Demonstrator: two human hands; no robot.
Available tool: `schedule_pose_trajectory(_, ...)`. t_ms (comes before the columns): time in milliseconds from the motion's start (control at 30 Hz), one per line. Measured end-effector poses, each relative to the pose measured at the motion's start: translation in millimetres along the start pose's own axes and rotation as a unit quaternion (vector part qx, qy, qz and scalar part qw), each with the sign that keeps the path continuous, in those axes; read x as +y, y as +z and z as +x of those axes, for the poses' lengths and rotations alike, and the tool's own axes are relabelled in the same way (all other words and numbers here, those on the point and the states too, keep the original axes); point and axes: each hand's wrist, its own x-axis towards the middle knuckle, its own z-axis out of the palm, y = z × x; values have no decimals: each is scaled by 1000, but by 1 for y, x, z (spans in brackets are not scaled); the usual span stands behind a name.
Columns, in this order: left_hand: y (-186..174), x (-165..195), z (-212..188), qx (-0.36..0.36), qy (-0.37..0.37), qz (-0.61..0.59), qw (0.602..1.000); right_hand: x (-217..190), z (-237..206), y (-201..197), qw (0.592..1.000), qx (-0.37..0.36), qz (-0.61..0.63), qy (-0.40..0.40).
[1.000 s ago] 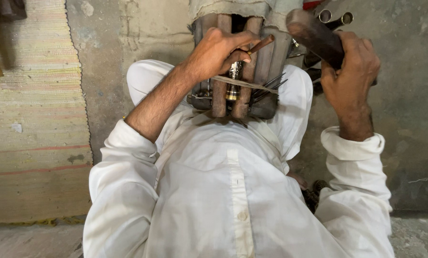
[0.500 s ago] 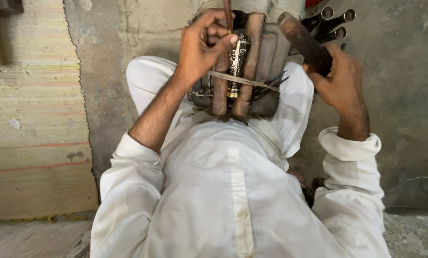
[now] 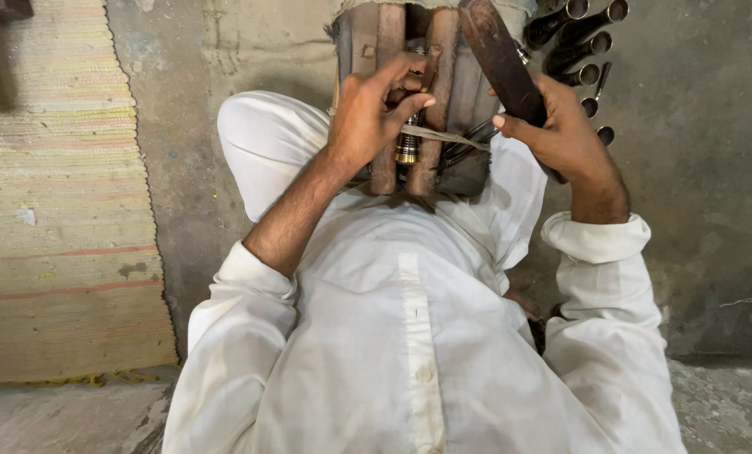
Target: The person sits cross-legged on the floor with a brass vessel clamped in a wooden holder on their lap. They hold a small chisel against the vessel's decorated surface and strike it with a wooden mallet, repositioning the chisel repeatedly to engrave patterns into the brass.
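A person in a white shirt [image 3: 410, 336] sits on a concrete floor [image 3: 183, 151], seen from above, working at a wooden clamp block [image 3: 410, 109] of upright rust-brown bars braced at the far edge of the lap. The left hand [image 3: 372, 113] curls over the bars, its fingertips [image 3: 410, 65] pinching something small at the gap above a brass-coloured fitting [image 3: 407, 147] wedged between two bars; what they grip is too small to tell. The right hand [image 3: 561, 130] is clenched around a dark wooden bat [image 3: 498, 55] that slants up to the far side, just right of the block. A pale cord [image 3: 443, 136] crosses the bars. Dark metal tubes [image 3: 582, 38] lie at far right, a striped woven mat [image 3: 48, 210] at left
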Motion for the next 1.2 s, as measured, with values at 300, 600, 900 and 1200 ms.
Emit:
schedule_pose_trajectory(300, -2, 11, -1, -5, 60, 55, 997, -12, 5, -15, 939, 93, -328, -31)
schedule_pose_trajectory(600, -8, -5, 5, 33, -9, -4, 999, -12, 11, -25, 907, 104, -389, -121)
schedule_pose_trajectory(900, -5, 2, 1, -23, 16, 36, 999, -8, 11, -22, 922, 99, -363, -88)
schedule_pose_trajectory(1200, -9, 12, 1, -31, 53, 95, 994, -8, 12, -24, 900, 157, -378, -151)
